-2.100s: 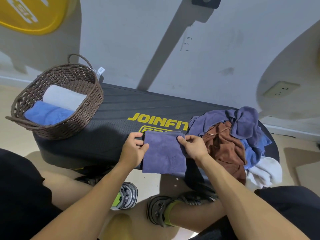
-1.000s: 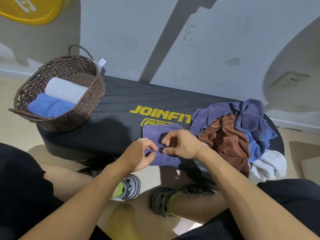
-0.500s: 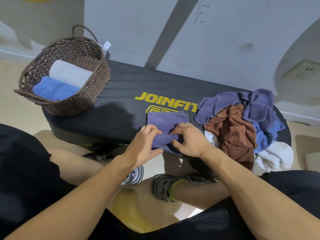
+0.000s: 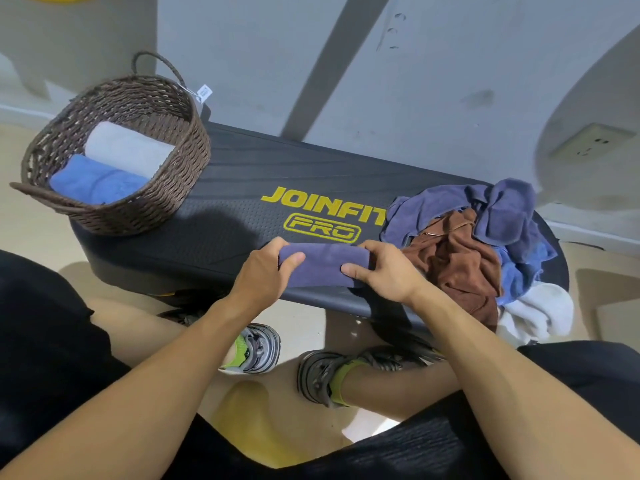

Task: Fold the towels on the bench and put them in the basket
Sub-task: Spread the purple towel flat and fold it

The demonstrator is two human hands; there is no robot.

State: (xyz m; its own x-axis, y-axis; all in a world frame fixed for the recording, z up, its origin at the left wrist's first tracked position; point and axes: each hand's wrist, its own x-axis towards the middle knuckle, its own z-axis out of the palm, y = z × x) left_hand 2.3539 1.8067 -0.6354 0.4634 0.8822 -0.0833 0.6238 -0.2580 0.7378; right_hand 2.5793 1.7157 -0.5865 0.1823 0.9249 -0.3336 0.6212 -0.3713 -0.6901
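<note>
A purple towel [image 4: 323, 265], rolled into a short thick roll, lies at the near edge of the black bench [image 4: 242, 199]. My left hand [image 4: 265, 271] grips its left end and my right hand [image 4: 384, 270] grips its right end, thumbs on top. A brown woven basket [image 4: 162, 202] stands on the bench's left end with a rolled blue towel [image 4: 97, 180] and a rolled white towel [image 4: 128, 150] inside. A pile of unfolded towels [image 4: 485, 244], purple, brown, blue and white, covers the bench's right end.
A grey wall with a socket [image 4: 592, 145] rises right behind the bench. My legs and shoes [image 4: 259, 348] are on the beige floor under the bench's near edge. A white towel [image 4: 540, 313] hangs off the bench's right corner.
The flat folded purple towel has been rolled up from its near edge towards the wall into a roll. Both hands moved forward with it, and the logo's second line is uncovered.
</note>
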